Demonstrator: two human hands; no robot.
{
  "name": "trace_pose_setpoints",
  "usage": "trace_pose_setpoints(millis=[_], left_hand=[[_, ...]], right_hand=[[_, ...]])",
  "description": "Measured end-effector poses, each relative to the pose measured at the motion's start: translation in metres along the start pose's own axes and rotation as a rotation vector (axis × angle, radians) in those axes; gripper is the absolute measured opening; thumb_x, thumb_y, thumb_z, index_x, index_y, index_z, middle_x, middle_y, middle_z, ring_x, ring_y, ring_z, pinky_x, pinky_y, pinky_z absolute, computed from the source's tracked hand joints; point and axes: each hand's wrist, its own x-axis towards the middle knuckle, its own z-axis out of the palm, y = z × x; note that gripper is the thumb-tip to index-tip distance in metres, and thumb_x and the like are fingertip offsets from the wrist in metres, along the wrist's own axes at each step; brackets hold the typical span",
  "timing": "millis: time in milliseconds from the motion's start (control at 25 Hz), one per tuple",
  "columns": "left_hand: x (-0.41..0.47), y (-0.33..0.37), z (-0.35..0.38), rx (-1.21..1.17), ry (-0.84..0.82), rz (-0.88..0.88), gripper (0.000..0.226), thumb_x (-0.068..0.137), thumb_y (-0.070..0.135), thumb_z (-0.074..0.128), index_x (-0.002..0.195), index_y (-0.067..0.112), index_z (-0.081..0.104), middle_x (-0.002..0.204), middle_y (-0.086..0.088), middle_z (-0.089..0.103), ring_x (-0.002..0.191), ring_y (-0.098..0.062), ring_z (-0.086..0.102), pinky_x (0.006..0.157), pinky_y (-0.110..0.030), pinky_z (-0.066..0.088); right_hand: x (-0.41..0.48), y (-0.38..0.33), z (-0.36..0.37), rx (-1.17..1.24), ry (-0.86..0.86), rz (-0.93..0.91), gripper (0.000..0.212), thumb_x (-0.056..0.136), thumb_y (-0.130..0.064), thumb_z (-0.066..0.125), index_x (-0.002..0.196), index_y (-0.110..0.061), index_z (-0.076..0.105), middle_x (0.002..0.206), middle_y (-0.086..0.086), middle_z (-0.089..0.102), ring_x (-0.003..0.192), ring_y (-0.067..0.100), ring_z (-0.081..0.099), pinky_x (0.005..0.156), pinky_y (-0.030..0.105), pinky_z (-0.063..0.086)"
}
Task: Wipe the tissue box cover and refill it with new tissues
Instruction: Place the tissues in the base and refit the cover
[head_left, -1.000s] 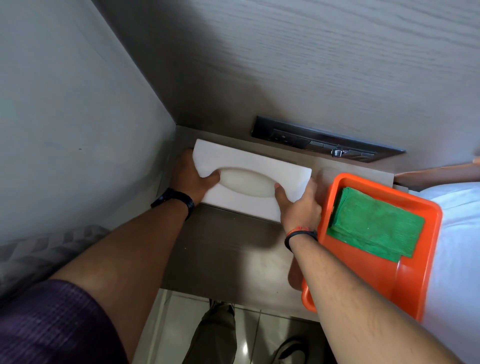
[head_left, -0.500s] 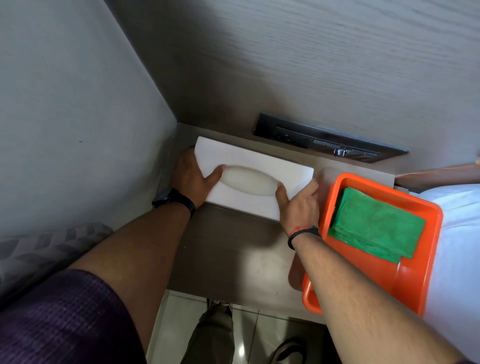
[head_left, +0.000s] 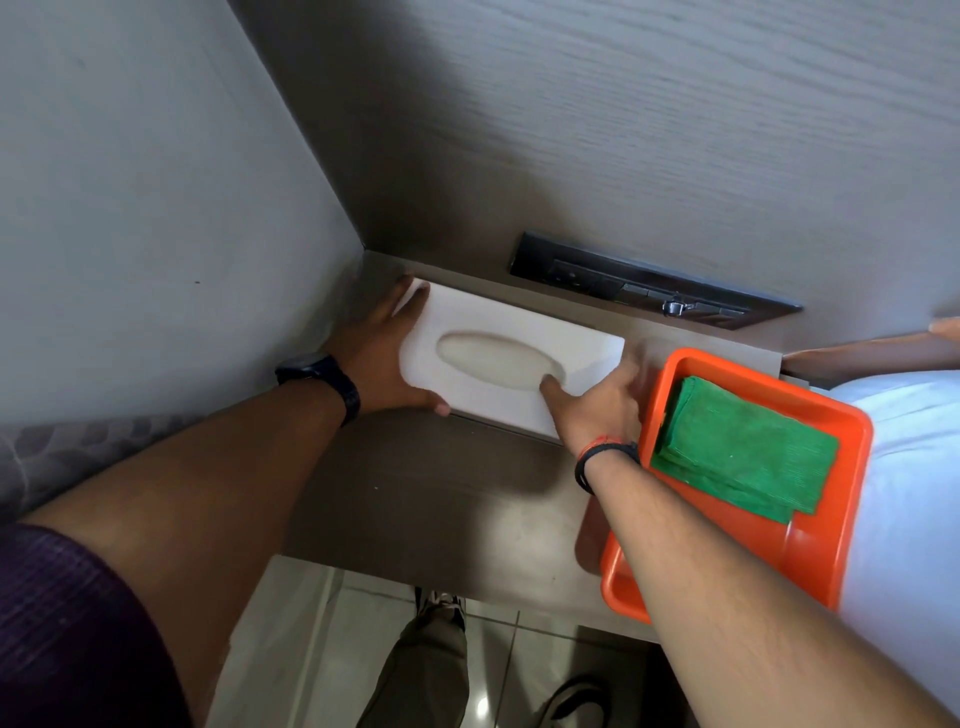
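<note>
A white tissue box cover with an oval slot lies on the wooden bedside shelf, near the back left corner. My left hand grips its left end, with the fingers along the far side and the thumb under the near edge. My right hand holds the right end, its thumb resting at the edge of the oval slot. A folded green cloth lies in an orange tray to the right of the box.
A grey wall stands close on the left and a wood-grain panel behind. A dark socket panel is set into the back wall. White bedding borders the tray on the right. Tiled floor and my shoes show below the shelf edge.
My left hand has shifted around the left end, its thumb moving from the slot to the near edge. My right hand's thumb moved up to the slot. The box stays on the shelf.
</note>
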Motion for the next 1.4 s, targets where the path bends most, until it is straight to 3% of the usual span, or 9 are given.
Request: trace_pose_setpoints(millis=[160,240,320,520,880,1000,1200,1280,1400], left_hand=[[0.007,0.013,0.001,-0.481,0.087,-0.494,0.103,0.058,0.073,0.068,0.137,0.013,0.038,0.139,-0.008,0.048,0.118,-0.028,0.050,0.094,-0.037,0.042],[0.009,0.013,0.002,-0.545,0.025,-0.546,0.073,0.068,0.060,0.070,0.121,0.012,0.056,0.123,-0.008,0.060,0.098,-0.025,0.058,0.081,-0.035,0.048],[0.008,0.009,-0.001,-0.613,0.009,-0.522,0.064,0.069,0.051,0.075,0.118,0.014,0.059,0.119,-0.007,0.062,0.089,-0.019,0.056,0.077,-0.032,0.047],[0.002,0.007,-0.005,-0.752,-0.035,-0.605,0.083,0.046,0.052,0.087,0.116,0.016,0.060,0.108,-0.003,0.065,0.093,-0.021,0.062,0.081,-0.038,0.053],[0.003,0.005,0.012,-0.757,0.052,-0.570,0.035,0.062,0.040,0.080,0.088,0.031,0.059,0.097,0.003,0.063,0.082,-0.013,0.059,0.069,-0.029,0.047],[0.006,0.006,0.014,-0.635,0.099,-0.556,0.041,0.062,0.046,0.079,0.095,0.026,0.064,0.101,0.000,0.065,0.079,-0.013,0.058,0.064,-0.025,0.045],[0.000,0.004,0.012,-0.249,0.231,-0.315,0.095,0.062,0.062,0.073,0.141,0.024,0.035,0.142,-0.010,0.040,0.124,-0.031,0.040,0.100,-0.047,0.038],[-0.002,0.005,0.010,0.077,0.274,-0.073,0.109,0.059,0.077,0.061,0.146,0.025,0.021,0.151,-0.010,0.026,0.134,-0.033,0.026,0.108,-0.049,0.025],[0.000,0.008,0.016,0.271,0.133,0.121,0.119,0.054,0.086,0.052,0.148,0.024,0.015,0.156,-0.008,0.015,0.141,-0.028,0.010,0.112,-0.047,0.010]], right_hand=[[0.005,-0.005,-0.003,0.064,-0.015,0.122,0.067,0.068,-0.046,0.071,0.115,-0.011,0.040,0.110,0.019,0.063,0.096,0.041,0.061,0.078,0.042,0.051],[0.003,-0.003,-0.003,0.094,-0.050,0.124,0.062,0.070,-0.047,0.068,0.113,-0.016,0.035,0.104,0.017,0.062,0.088,0.040,0.061,0.076,0.043,0.052],[0.001,0.001,-0.005,0.115,-0.076,0.119,0.059,0.071,-0.048,0.065,0.110,-0.020,0.031,0.098,0.014,0.062,0.082,0.038,0.061,0.071,0.040,0.051],[0.000,0.002,-0.012,0.172,-0.103,0.093,0.053,0.071,-0.046,0.064,0.108,-0.024,0.033,0.096,0.009,0.063,0.081,0.034,0.060,0.071,0.039,0.050],[-0.007,0.000,-0.003,0.140,-0.064,0.038,0.056,0.075,-0.043,0.065,0.114,-0.017,0.033,0.108,0.016,0.060,0.094,0.040,0.059,0.080,0.050,0.052],[-0.004,0.003,0.002,0.087,-0.041,0.025,0.060,0.076,-0.045,0.065,0.119,-0.015,0.035,0.114,0.019,0.059,0.098,0.041,0.058,0.083,0.047,0.050],[0.000,0.001,0.009,0.005,-0.054,0.066,0.074,0.075,-0.053,0.065,0.129,-0.012,0.034,0.126,0.020,0.054,0.111,0.042,0.052,0.089,0.046,0.047],[-0.008,-0.002,0.007,-0.164,0.173,-0.107,0.075,0.072,-0.058,0.066,0.128,-0.013,0.041,0.119,0.019,0.054,0.107,0.041,0.050,0.084,0.046,0.044],[-0.018,-0.013,0.009,-0.317,0.345,-0.634,0.034,0.079,-0.039,0.067,0.103,-0.016,0.064,0.095,0.014,0.056,0.087,0.037,0.052,0.069,0.041,0.045]])
